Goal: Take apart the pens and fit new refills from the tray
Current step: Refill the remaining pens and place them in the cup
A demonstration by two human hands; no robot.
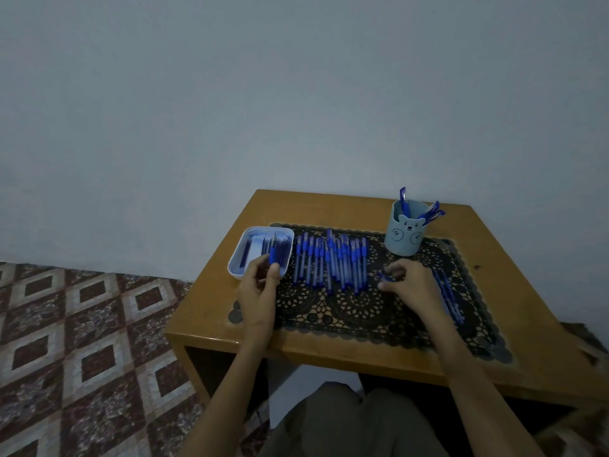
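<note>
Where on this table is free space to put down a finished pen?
Free: the front of the mat, between the pen row and the table's near edge; also bare wood right of the cup. Crowded: from tray to cup.

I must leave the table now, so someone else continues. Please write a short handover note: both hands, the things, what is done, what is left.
Left hand holds a pen part, blue grip, tip up, over the tray of refills.
Right hand pinches a small blue piece above the mat.
Row of pens lies between tray and bear cup; more in the cup.
Done: one pen seems apart.
Left: probably refill it, then the row.
</note>
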